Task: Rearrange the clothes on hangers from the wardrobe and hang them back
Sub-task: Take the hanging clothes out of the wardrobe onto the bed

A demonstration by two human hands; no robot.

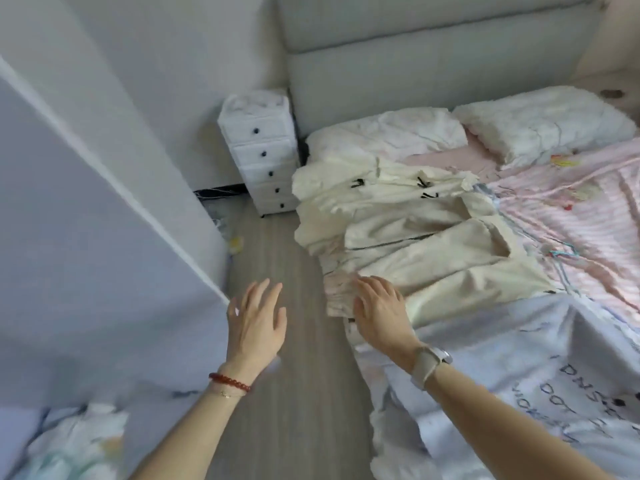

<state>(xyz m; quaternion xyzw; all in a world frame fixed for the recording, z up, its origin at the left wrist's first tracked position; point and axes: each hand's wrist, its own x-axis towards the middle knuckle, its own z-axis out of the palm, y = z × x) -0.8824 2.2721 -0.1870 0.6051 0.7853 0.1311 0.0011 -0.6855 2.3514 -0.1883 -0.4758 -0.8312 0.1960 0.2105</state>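
Observation:
A pile of cream and beige clothes point(408, 233) lies on the left side of the bed point(571, 216), with small black hanger hooks point(424, 183) showing at its far end. My right hand point(379, 308), a watch on its wrist, reaches with straight fingers to the near edge of the pile and touches a pale pink striped garment point(337, 292). Over the wooden floor, my left hand point(258, 315) hovers with fingers spread and holds nothing; it wears a red bead bracelet. The wardrobe door point(86, 237) fills the left.
A white narrow drawer tower point(265, 150) stands between wall and bed head. Two white pillows point(540, 123) lie at the headboard. A pale blue printed quilt point(519, 375) covers the near bed. A strip of wooden floor point(277, 258) runs between wardrobe and bed.

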